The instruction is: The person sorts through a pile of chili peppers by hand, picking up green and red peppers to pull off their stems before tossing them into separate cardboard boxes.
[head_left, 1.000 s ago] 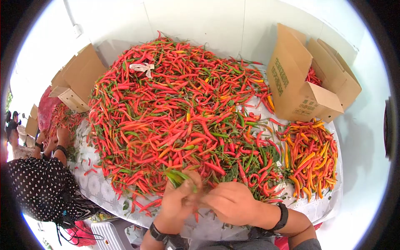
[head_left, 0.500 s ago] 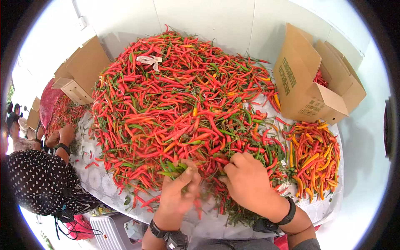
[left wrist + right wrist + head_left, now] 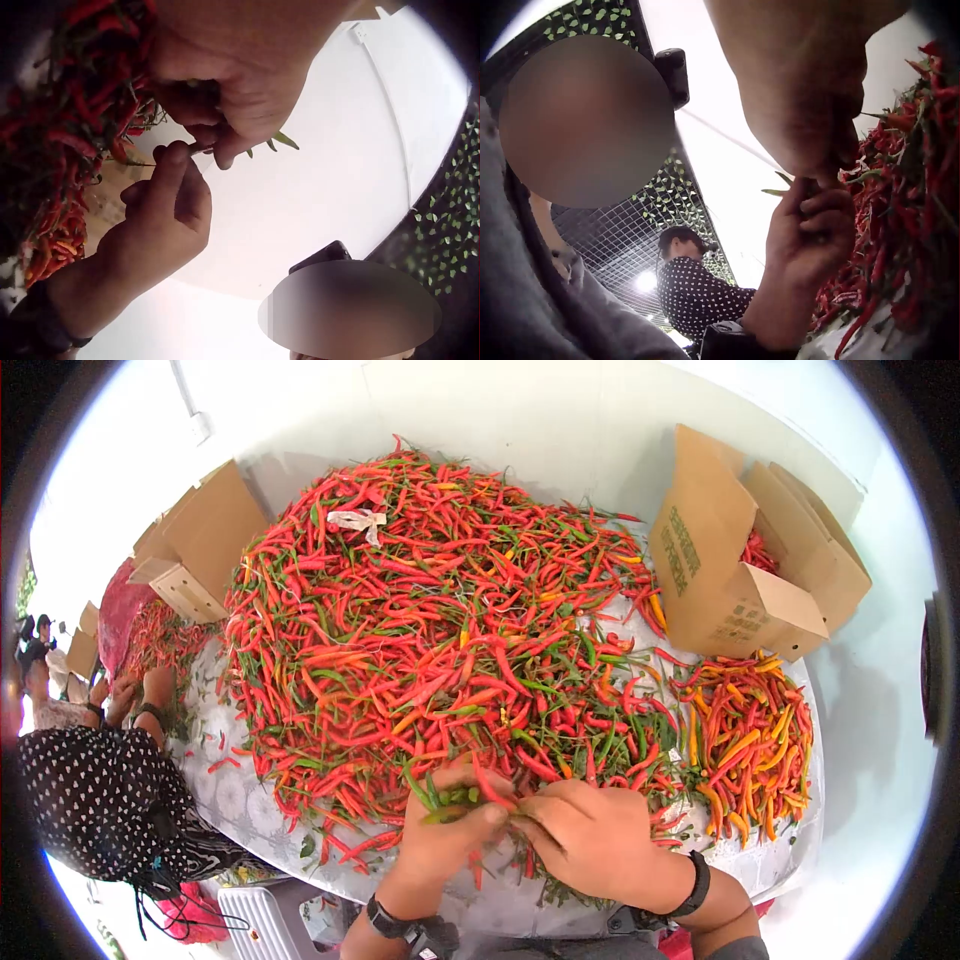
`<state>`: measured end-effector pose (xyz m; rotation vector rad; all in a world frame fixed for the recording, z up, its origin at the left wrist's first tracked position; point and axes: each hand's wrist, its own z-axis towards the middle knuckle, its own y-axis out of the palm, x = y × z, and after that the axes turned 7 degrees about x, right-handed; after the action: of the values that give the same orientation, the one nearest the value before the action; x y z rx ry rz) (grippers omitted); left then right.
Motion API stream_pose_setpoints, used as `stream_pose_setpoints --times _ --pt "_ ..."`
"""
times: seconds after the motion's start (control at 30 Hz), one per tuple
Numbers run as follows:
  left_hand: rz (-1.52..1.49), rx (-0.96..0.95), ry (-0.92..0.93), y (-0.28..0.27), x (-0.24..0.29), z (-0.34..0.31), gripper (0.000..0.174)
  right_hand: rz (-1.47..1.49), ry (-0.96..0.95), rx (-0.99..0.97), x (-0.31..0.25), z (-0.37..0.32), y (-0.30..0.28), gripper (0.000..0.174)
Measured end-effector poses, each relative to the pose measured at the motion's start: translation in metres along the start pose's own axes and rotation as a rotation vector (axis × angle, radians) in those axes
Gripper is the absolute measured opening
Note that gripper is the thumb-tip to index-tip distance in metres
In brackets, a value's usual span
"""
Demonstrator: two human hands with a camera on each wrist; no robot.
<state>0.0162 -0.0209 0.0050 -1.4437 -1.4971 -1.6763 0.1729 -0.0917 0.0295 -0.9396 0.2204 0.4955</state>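
Low at the front of a large heap of red chilies [image 3: 400, 620], my two hands meet. My left hand [image 3: 432, 852] holds several green chilies [image 3: 455, 800] in its curled fingers, along with a red chili [image 3: 490, 785] that sticks up by the thumb. The right hand [image 3: 600, 848] has its thumb and forefinger pinched together at the lower end of that red chili, right against the left thumb tip. In the left wrist view, a thin stem [image 3: 202, 150] spans the fingertips of both hands. Green chili tips [image 3: 775, 191] poke out past the left hand in the right wrist view.
To the right lies a smaller pile of orange and red chilies [image 3: 750, 745]. An open cardboard box [image 3: 705, 560] with chilies inside stands behind it, another box [image 3: 215, 530] at back left. A person in a dotted top [image 3: 95, 800] works at the left.
Half a second ago my right hand was at the heap, apart from the left. It has come back to the left hand, and a red chili now shows between them.
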Motion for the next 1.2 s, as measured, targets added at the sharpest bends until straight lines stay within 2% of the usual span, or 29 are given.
stream_pose_setpoints --times 0.17,0.27,0.3,0.37,0.4,0.5,0.6,0.7,0.73,0.8,0.83,0.93,0.97,1.07,1.1,1.2 --pt "0.131 0.119 -0.006 0.001 0.003 -0.005 0.015 0.085 0.067 -0.384 0.012 0.016 -0.032 0.017" --pt "0.281 0.088 0.070 -0.001 0.000 0.002 0.022 -0.161 0.130 -0.211 0.043 0.018 -0.055 0.023" --pt "0.319 0.009 0.089 -0.007 -0.001 0.006 0.038 -0.220 0.208 -0.172 0.055 0.016 -0.055 0.024" --pt "0.155 0.108 0.091 0.001 -0.004 0.004 0.047 -0.329 0.360 -0.092 0.080 0.011 -0.044 0.024" --pt "0.074 0.156 0.094 0.005 -0.004 0.005 0.052 -0.289 0.356 -0.088 0.087 0.009 -0.036 0.025" --pt "0.024 0.229 0.173 0.005 -0.005 0.006 0.044 -0.197 0.363 -0.056 0.092 0.010 -0.020 0.024" --pt "-0.024 0.278 0.162 0.001 -0.012 0.006 0.033 -0.043 0.393 0.206 0.087 0.021 -0.026 0.020" --pt "0.083 0.182 0.092 0.005 -0.006 0.004 0.024 0.411 0.484 0.163 0.065 0.029 -0.046 0.014" --pt "0.149 0.130 0.063 0.009 -0.002 0.002 0.022 0.476 0.407 0.105 0.061 0.028 -0.046 0.012" --pt "0.353 -0.029 0.127 0.023 0.008 0.003 0.017 0.603 0.252 -0.015 0.050 0.024 -0.045 0.009" --pt "0.455 -0.106 0.157 0.030 0.012 0.005 0.015 0.641 0.260 -0.054 0.044 0.024 -0.045 0.008" --pt "0.464 -0.218 0.074 0.044 0.019 0.007 0.014 0.715 0.324 -0.048 0.036 0.022 -0.041 0.008" --pt "0.459 -0.172 0.105 0.045 0.012 0.010 0.014 0.808 0.478 -0.099 0.035 0.022 -0.045 0.010" --pt "0.180 -0.060 -0.082 0.051 0.016 0.011 0.012 0.587 0.462 -0.019 0.037 0.014 -0.044 0.011" --pt "0.216 -0.019 -0.062 0.054 0.015 0.010 0.011 0.506 0.333 -0.064 0.042 0.006 -0.038 0.015" --pt "0.187 0.022 0.073 0.056 -0.004 0.009 0.010 0.357 0.257 -0.077 0.038 -0.013 -0.024 0.025"
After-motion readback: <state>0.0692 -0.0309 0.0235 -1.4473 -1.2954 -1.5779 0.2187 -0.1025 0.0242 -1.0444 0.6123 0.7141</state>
